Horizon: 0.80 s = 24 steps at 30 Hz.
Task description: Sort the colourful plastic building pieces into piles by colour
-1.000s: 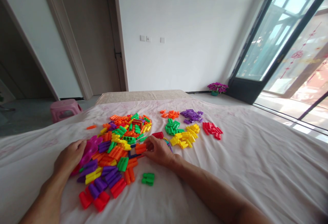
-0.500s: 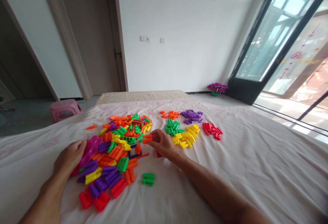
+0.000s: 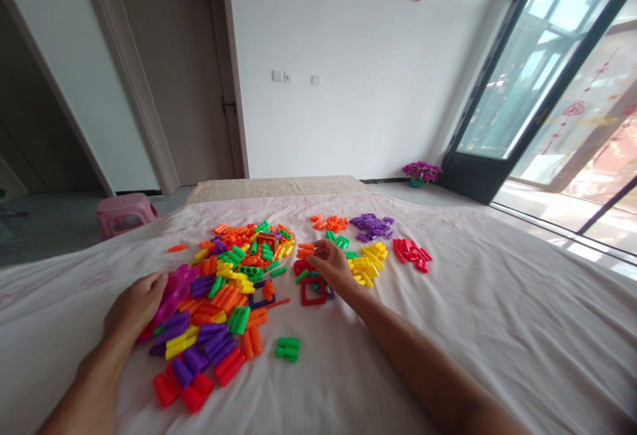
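Pale cloth: one, wrinkled, beneath the pieces. Mixed heap: plastic pieces, many colours; best left undisturbed. Magenta scalloped item: at the heap's left edge; left hand against it, fingers mostly hidden, closure cannot be told. Right hand: fingertips pinched on one piece; a light hold, lifted clear of the nearby red square frame, should serve. Orange piece: in that pinch, between heap and green group; bright orange, seemingly two parallel tubes, roughly level.
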Available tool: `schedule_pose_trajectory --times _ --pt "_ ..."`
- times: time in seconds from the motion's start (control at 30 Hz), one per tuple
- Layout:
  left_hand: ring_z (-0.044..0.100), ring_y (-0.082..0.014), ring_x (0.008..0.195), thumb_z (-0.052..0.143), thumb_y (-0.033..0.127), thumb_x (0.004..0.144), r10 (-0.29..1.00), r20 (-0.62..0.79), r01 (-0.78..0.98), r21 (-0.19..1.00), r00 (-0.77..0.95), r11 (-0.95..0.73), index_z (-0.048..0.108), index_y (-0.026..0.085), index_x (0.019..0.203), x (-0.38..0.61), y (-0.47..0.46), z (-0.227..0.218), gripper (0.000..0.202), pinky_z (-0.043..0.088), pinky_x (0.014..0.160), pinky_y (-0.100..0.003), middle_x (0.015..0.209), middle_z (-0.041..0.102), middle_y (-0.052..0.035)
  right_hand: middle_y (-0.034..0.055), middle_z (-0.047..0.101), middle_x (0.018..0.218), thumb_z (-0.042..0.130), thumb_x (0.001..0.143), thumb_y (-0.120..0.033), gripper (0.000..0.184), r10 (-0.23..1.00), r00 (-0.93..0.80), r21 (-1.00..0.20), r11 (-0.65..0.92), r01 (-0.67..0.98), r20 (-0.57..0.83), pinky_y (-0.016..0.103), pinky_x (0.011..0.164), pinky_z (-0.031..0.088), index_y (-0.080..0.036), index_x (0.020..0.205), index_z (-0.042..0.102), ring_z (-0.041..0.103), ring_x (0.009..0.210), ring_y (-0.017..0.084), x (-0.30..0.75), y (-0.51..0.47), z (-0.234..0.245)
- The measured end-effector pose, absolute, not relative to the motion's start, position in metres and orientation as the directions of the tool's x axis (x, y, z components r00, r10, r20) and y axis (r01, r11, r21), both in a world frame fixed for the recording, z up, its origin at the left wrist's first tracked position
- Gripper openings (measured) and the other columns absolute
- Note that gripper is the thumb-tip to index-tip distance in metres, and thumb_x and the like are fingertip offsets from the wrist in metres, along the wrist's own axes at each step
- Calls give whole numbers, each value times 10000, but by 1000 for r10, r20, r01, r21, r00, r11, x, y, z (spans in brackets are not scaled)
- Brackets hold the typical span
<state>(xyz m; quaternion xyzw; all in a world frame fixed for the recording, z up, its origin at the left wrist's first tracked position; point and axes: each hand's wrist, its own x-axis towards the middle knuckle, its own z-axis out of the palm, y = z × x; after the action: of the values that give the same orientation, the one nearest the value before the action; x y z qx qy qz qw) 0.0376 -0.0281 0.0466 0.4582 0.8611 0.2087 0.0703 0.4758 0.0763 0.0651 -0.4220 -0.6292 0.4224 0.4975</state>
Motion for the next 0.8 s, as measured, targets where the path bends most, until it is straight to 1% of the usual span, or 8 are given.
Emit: schedule_pose_trajectory --times 0.13,0.33,0.4,0.53,0.63,0.8 --pt "715 -309 1096 339 512 1038 825 63 763 424 -562 488 768 195 1287 39 -28 48 588 512 875 -346 1359 740 -165 7 663 843 835 683 -405 449 958 -75 -955 284 83 278 287 633 552 -180 1024 651 650 724 167 482 83 64" --pt "704 -319 1137 315 522 1046 824 45 755 431 -565 495 760 202 1310 38 -28 47 608 500 907 -357 1379 731 -162 7 668 850 819 693 -408 437 955 -111 -949 289 127 276 284 621 552 -181 1031 659 648 731 168 483 82 64" --pt "703 -317 1136 321 525 1046 826 47 753 442 -562 487 760 200 1311 38 -29 47 608 500 908 -356 1375 732 -164 4 668 838 827 687 -412 444 956 -111 -952 284 113 272 285 625 556 -180 1026 659 652 733 169 483 82 64" --pt "697 -318 1150 300 537 1047 826 40 752 439 -563 492 750 201 1331 37 -29 46 629 494 913 -356 1390 724 -160 -1 664 827 866 659 -426 491 964 -65 -965 260 38 257 288 629 555 -174 1022 652 658 722 168 483 86 63" --pt "701 -313 1134 298 538 1044 827 51 757 436 -560 486 757 209 1310 35 -28 43 625 498 898 -350 1385 729 -151 -1 669 810 881 637 -407 514 970 -32 -970 242 -15 242 291 628 546 -167 1032 657 660 714 172 483 89 62" --pt "695 -321 1145 291 522 1046 828 54 762 430 -558 484 757 197 1297 34 -26 41 621 492 918 -364 1399 721 -161 18 715 879 858 652 -364 520 975 -47 -965 210 -158 219 341 735 594 -175 1094 660 708 781 192 483 90 64"
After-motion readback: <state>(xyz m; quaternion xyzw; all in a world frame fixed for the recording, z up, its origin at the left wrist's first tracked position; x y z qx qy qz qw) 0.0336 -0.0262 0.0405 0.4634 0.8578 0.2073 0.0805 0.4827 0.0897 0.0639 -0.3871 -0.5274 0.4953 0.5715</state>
